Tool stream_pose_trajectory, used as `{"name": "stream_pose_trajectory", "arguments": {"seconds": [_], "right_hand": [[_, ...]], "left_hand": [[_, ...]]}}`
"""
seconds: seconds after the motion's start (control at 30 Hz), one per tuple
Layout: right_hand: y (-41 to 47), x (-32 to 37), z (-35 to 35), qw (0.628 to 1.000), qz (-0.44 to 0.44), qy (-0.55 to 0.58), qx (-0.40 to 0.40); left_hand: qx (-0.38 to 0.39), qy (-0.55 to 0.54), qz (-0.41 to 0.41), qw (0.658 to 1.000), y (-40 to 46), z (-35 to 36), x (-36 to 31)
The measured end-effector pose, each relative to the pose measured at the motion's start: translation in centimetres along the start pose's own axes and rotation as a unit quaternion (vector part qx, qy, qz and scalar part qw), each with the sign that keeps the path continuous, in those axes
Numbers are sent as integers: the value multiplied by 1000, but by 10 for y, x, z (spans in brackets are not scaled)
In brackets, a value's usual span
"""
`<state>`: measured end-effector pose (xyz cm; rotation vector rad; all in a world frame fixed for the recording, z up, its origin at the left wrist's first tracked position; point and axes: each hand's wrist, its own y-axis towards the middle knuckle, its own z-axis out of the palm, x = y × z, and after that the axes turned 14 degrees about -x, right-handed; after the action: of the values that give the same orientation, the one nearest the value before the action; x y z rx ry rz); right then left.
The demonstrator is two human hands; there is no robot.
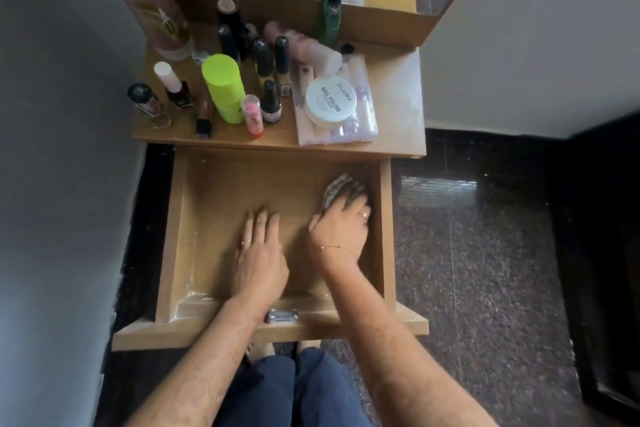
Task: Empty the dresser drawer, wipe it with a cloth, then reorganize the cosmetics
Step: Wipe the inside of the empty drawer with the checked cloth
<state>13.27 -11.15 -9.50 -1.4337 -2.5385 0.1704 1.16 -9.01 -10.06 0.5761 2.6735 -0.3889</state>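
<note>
So the drawer (pixel 194 204) is pulled all the way out and both my hands are down inside it. My right hand (pixel 341 224) is on the cloth (pixel 337 188), a grey patterned rag, over in the far right part of the drawer close to the right wall. Fingers are spread and only lightly bent over the top of it, pressing it onto the drawer bottom rather than balling it up, so that's a flat press, not a fist. My left hand (pixel 259 250) is pretty much flat, fingers straight and together, palm down on the bare wood near the middle of the drawer, holding nothing.

All the cosmetics are up on the dresser top (pixel 398 94): the neon green bottle (pixel 223 88), a bunch of little nail polish bottles around it, and the white nail polish jar (pixel 330 100) sitting on a clear pouch (pixel 360 128) on the right.
</note>
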Motion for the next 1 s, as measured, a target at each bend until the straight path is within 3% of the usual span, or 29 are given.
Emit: {"name": "stream_pose_trajectory", "arguments": {"seconds": [0.13,0.27,0.33,0.37,0.47,0.6,0.7,0.77,1.0], "right_hand": [[14,15,-13,981,160,89,60],[54,42,-30,909,312,264,77],[60,48,-31,880,350,311,74],[59,48,-30,883,343,312,70],[42,28,-23,938,234,253,50],[26,-1,-22,991,-1,113,70],[12,-11,-19,974,-209,-25,88],[5,-16,-17,949,-298,-90,50],[27,-27,-29,915,-325,-238,-7]], "left_hand": [[9,15,7,1000,-1,1,4],[11,14,3,1000,-4,-3,3],[4,13,12,1000,-2,-3,3],[3,13,14,1000,0,-2,3],[-12,14,18,1000,4,5,6],[-45,8,26,999,4,10,9],[-40,15,20,999,1,10,9],[-36,25,13,999,0,9,7],[-39,17,20,999,2,7,8]]}}
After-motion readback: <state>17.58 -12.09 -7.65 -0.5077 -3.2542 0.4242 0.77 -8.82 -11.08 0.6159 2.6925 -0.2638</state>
